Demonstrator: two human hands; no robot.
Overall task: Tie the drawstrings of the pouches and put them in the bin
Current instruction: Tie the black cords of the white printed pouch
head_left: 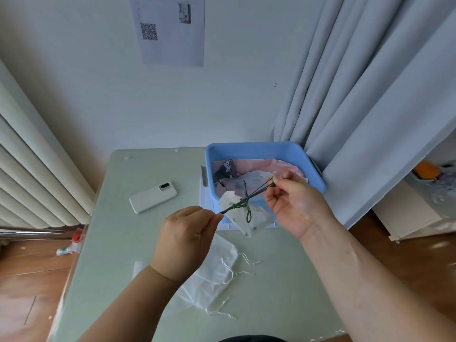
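Left hand [183,239] and right hand [292,202] pinched dark green drawstrings [243,202] of white pouch [240,215], held above table [123,243] near blue bin [259,150]; sheer pouches [214,275] lay beneath.

A white phone [153,197] lies back-up at centre left on a pale green table [118,243]. A printed sheet [170,30] bearing a QR code hangs on the wall at the top of the frame. Grey curtains [370,95] fall along the right side. A ribbed white radiator [29,169] fills the left edge, and a red-capped bottle [71,245] lies on the wooden floor [29,280] at lower left.
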